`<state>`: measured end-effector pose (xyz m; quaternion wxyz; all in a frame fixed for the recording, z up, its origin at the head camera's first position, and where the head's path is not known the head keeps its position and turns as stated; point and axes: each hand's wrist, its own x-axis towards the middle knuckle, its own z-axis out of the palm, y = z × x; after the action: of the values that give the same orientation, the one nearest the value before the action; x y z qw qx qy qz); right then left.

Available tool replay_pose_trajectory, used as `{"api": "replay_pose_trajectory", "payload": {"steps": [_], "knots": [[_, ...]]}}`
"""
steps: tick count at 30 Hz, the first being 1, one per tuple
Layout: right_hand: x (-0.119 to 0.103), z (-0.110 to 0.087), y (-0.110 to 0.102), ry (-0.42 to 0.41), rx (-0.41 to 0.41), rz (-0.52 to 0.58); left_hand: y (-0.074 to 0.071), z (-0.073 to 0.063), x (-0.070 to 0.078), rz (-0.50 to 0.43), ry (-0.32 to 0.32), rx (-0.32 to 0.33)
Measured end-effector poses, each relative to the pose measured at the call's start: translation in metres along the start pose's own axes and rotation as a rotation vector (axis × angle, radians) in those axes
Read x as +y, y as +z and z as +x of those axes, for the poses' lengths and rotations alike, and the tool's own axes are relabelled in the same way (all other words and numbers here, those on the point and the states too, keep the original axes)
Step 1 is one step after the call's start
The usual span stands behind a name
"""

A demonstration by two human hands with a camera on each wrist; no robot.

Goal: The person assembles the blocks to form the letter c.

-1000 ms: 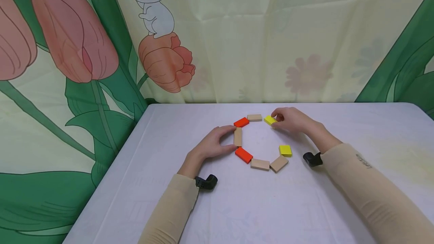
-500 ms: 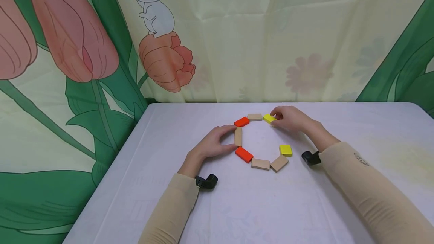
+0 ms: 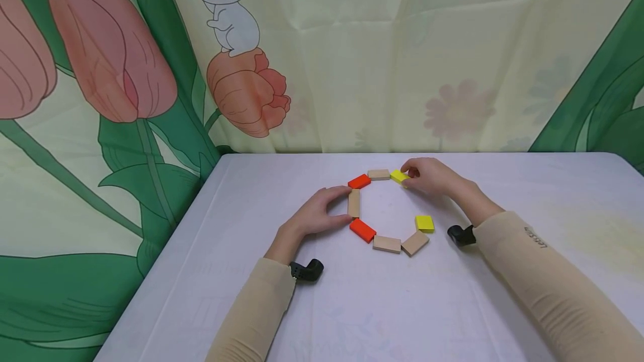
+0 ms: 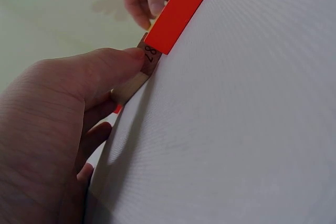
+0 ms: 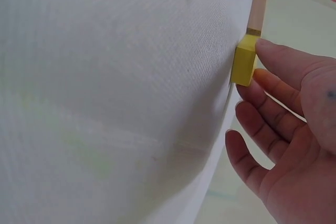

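My left hand [image 3: 319, 211] holds a plain wooden block [image 3: 354, 203] by its two ends, thumb at the near end. In the left wrist view the thumb [image 4: 128, 61] presses on that end, beside a red block [image 4: 185, 11]. At the far right of the ring, my right hand [image 3: 430, 176] pinches a yellow block [image 3: 398, 176] between thumb and fingers. Seen from the right wrist, this yellow block [image 5: 245, 61] rests on the cloth against a plain block [image 5: 256, 11]. A second yellow block [image 3: 425, 223] lies nearer me.
More blocks form an open ring: a red one [image 3: 359, 181] and a plain one [image 3: 378, 175] at the back, a red one [image 3: 363, 230] and two plain ones [image 3: 387, 244] in front. A white cloth covers the table [image 3: 322, 317]. A printed curtain [image 3: 352, 71] hangs behind.
The yellow block in my right hand has shifted slightly left, up to the end of the plain block at the back. My left hand stays in place.
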<state>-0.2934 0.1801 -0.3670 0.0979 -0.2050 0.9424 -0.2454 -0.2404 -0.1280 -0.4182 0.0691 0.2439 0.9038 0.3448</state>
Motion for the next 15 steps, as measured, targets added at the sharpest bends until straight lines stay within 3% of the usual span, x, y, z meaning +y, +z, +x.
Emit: {"api": "replay_pose_trajectory", "payload": {"steps": [15], "knots": [[0.0001, -0.0010, -0.0001, 0.020, 0.011, 0.007, 0.0009, 0.0002, 0.0011, 0.008, -0.015, 0.001]]}}
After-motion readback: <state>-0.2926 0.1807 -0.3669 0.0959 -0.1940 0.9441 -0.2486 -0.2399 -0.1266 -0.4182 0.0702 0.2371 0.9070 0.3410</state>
